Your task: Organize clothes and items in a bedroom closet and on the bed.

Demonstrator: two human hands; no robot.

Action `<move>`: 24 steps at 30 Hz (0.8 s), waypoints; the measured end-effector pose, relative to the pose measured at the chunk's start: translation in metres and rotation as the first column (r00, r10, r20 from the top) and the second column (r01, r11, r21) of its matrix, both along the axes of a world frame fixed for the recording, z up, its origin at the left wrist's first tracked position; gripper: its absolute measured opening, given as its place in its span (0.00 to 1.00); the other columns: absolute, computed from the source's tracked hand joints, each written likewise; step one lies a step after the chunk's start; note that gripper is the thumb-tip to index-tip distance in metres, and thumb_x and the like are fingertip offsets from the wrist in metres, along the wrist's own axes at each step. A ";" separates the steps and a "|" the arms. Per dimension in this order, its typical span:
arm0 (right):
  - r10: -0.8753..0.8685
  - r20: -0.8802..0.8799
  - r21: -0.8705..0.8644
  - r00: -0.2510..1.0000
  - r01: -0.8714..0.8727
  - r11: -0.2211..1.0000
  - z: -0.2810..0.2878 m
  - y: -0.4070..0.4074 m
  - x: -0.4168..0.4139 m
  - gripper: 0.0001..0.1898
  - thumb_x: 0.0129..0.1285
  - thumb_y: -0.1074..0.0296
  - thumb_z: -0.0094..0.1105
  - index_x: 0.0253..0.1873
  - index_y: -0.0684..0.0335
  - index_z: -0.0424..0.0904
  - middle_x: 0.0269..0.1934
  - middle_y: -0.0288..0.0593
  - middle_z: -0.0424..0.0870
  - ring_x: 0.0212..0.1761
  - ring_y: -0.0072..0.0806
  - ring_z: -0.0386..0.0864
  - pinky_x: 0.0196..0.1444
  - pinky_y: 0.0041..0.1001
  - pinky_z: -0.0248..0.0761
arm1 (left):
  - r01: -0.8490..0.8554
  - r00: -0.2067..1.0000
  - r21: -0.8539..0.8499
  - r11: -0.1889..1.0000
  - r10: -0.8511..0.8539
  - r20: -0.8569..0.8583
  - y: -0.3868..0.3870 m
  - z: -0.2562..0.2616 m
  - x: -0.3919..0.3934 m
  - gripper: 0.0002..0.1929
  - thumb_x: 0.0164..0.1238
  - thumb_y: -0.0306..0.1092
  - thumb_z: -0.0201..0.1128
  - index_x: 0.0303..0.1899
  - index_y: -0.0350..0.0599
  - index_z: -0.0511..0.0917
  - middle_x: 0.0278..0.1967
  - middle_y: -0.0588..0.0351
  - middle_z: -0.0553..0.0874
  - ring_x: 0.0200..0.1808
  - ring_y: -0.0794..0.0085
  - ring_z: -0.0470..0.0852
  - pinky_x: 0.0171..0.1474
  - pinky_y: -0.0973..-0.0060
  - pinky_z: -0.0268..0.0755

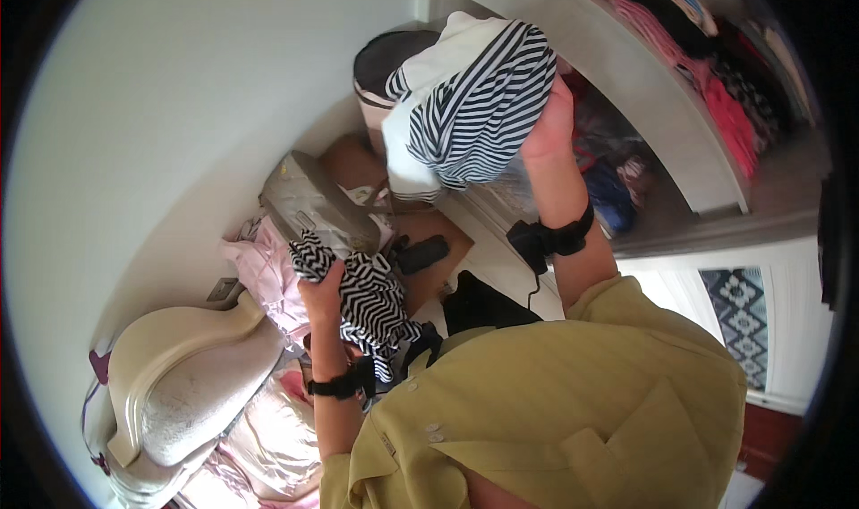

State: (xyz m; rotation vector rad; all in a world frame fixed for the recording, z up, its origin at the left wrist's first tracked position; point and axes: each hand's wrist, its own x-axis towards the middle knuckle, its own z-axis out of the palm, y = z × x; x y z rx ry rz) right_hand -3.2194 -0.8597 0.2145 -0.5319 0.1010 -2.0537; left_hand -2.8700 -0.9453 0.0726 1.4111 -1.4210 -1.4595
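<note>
My right hand point(551, 123) grips a bunched white garment with black-and-white stripes point(480, 106), raised high in the view in front of a wardrobe. The fingers of that hand are mostly hidden behind the cloth. Lower and to the left, my left hand point(323, 291) is closed around a black-and-white zigzag-patterned cloth point(372, 291). That cloth hangs down towards my body. Behind the striped garment stands a pale pink container with a dark top point(379, 66), partly covered by it.
An open wardrobe point(671, 100) holds folded clothes point(711, 79) above and loose ones point(611, 194) lower down. Beside the wall are a grey-beige bag point(315, 200), pink fabric point(272, 267) and a cream curved headboard point(181, 334). A brown cardboard piece point(429, 234) lies on the floor.
</note>
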 end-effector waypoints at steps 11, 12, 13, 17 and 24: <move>-0.414 -0.276 -0.013 0.868 0.427 0.904 0.036 0.120 0.104 0.18 0.68 0.58 0.41 0.58 0.59 0.63 0.47 0.42 0.74 0.45 0.30 0.74 0.48 0.31 0.72 | 0.560 0.792 0.538 0.630 -0.214 -0.572 0.130 0.014 0.049 0.17 0.54 0.22 0.61 0.48 0.36 0.76 0.43 0.52 0.83 0.44 0.66 0.81 0.50 0.72 0.73; -0.137 -0.080 -0.130 0.987 0.126 0.983 0.042 0.129 0.120 0.17 0.68 0.58 0.42 0.56 0.59 0.62 0.42 0.39 0.73 0.41 0.26 0.73 0.44 0.28 0.72 | 0.597 0.757 0.578 0.556 -0.153 -0.635 0.145 0.014 0.043 0.16 0.56 0.23 0.61 0.48 0.35 0.76 0.44 0.51 0.83 0.44 0.66 0.82 0.50 0.71 0.73; 0.086 0.068 -0.155 0.994 -0.075 0.985 0.047 0.137 0.131 0.13 0.68 0.60 0.44 0.52 0.58 0.62 0.35 0.33 0.69 0.34 0.22 0.69 0.37 0.24 0.68 | 0.604 0.754 0.587 0.539 -0.150 -0.639 0.157 0.018 0.039 0.16 0.57 0.26 0.61 0.49 0.35 0.75 0.44 0.51 0.83 0.44 0.65 0.82 0.51 0.70 0.74; 0.117 0.116 -0.169 0.986 -0.097 0.981 0.056 0.187 0.180 0.13 0.68 0.59 0.45 0.51 0.58 0.61 0.32 0.29 0.67 0.30 0.19 0.68 0.36 0.22 0.66 | 0.614 0.759 0.644 0.457 -0.115 -0.641 0.177 -0.010 0.029 0.20 0.62 0.36 0.61 0.54 0.38 0.71 0.44 0.51 0.82 0.44 0.63 0.82 0.50 0.67 0.75; 0.043 0.049 -0.050 0.998 -0.041 0.998 0.018 0.274 0.178 0.19 0.67 0.58 0.47 0.55 0.66 0.66 0.34 0.36 0.70 0.33 0.25 0.72 0.36 0.26 0.70 | 0.751 0.599 0.474 0.459 -0.172 -0.782 0.222 0.000 0.009 0.23 0.56 0.35 0.61 0.54 0.36 0.71 0.48 0.49 0.81 0.47 0.61 0.81 0.52 0.66 0.74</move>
